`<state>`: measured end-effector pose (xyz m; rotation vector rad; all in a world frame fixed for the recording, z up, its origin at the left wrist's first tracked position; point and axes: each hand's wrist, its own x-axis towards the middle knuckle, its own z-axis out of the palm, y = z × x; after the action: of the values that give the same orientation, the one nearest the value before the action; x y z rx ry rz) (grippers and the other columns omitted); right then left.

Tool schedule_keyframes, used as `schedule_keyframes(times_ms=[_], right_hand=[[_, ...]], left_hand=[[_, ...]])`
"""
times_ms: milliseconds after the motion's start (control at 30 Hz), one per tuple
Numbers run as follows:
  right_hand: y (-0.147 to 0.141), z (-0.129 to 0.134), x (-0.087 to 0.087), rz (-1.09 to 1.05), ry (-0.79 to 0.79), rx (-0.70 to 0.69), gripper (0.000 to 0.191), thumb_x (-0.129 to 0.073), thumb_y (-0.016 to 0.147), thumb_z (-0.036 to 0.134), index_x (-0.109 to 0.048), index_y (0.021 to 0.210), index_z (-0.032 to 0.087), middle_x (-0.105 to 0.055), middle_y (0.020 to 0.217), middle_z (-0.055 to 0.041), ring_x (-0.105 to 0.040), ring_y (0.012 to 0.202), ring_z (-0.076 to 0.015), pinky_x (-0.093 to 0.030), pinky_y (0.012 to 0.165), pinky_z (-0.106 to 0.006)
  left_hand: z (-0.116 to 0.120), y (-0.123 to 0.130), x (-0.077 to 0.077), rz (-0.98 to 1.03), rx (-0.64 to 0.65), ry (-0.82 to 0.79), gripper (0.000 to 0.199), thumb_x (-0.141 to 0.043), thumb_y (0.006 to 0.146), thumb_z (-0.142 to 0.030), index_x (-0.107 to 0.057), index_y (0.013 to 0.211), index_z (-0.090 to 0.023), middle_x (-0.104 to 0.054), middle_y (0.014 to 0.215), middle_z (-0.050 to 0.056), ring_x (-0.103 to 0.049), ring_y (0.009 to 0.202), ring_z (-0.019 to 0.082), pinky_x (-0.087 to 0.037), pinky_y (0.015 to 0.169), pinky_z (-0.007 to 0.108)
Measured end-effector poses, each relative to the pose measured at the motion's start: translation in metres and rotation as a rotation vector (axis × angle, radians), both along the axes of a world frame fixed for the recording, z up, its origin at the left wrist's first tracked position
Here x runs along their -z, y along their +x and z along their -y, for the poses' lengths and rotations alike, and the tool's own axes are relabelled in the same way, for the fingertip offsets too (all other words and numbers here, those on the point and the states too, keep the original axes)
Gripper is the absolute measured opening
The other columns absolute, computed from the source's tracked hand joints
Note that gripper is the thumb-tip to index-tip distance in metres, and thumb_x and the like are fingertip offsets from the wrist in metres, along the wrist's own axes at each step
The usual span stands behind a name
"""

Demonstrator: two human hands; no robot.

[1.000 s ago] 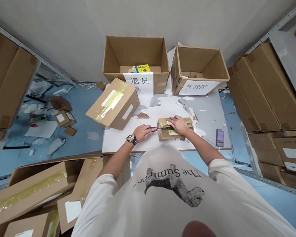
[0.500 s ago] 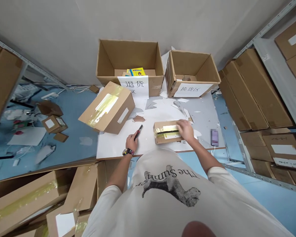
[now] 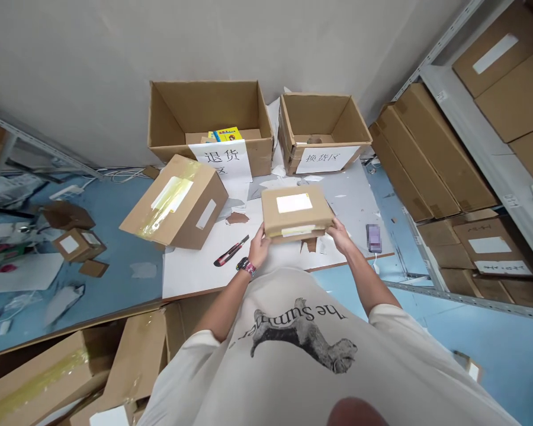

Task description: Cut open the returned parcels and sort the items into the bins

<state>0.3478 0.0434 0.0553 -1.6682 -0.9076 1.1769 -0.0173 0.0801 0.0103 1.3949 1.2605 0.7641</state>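
A small brown cardboard box (image 3: 297, 216) with a white label on top is held between my two hands over the table (image 3: 190, 281). At its left front corner my left hand (image 3: 259, 247) grips it, a band on the wrist. My right hand (image 3: 339, 235) is closed on the right side. On the table left of my left hand lies a red and black utility knife (image 3: 231, 251). Behind the knife, a larger taped carton (image 3: 177, 201) sits tilted. Whether the small box touches the table cannot be made out.
Two open cartons with paper signs stand at the back: a larger one (image 3: 211, 112) holding a yellow book (image 3: 227, 135), and a smaller one (image 3: 324, 121). A phone (image 3: 373, 238) lies at the table's right edge. Stacked boxes fill the shelf (image 3: 453, 112) on the right.
My left hand has put down the utility knife and taken hold of the small box. That box has been turned, so a labelled face now shows. Both hands hold it; the view has shifted slightly.
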Motion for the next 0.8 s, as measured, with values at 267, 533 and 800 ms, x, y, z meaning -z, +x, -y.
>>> schedule_keyframes(times_ms=[267,533,800], right_hand=[[-0.055,0.027,0.031,-0.097,-0.202,0.046,0.072,-0.058,0.095,0.077,-0.070,0.152,0.033,-0.069,0.163,-0.0117,-0.061,0.152,-0.0358,-0.044,0.129,-0.060],[-0.065,-0.112,0.021,0.294,-0.019,0.003,0.091,-0.062,0.099,0.071,-0.046,0.176,0.026,-0.055,0.176,-0.0139,-0.052,0.158,-0.0304,-0.045,0.132,-0.049],[-0.058,-0.074,0.017,0.664,-0.245,-0.192,0.076,-0.072,0.098,0.064,-0.066,0.160,0.020,-0.081,0.135,-0.0191,-0.072,0.129,-0.0450,-0.053,0.118,-0.056]], left_hand=[[0.020,-0.035,0.032,0.105,-0.101,-0.139,0.059,-0.058,0.104,-0.043,-0.072,0.155,-0.018,-0.076,0.152,0.019,-0.067,0.151,0.034,-0.045,0.134,0.057],[-0.062,0.002,0.000,-0.037,-0.199,-0.031,0.107,-0.081,0.099,-0.066,-0.032,0.186,-0.029,-0.047,0.184,0.013,-0.049,0.167,0.037,-0.041,0.137,0.049],[-0.038,-0.014,-0.009,-0.174,-0.059,-0.074,0.087,-0.073,0.103,-0.057,-0.044,0.182,-0.037,-0.051,0.182,0.005,-0.062,0.154,0.041,-0.046,0.133,0.058]])
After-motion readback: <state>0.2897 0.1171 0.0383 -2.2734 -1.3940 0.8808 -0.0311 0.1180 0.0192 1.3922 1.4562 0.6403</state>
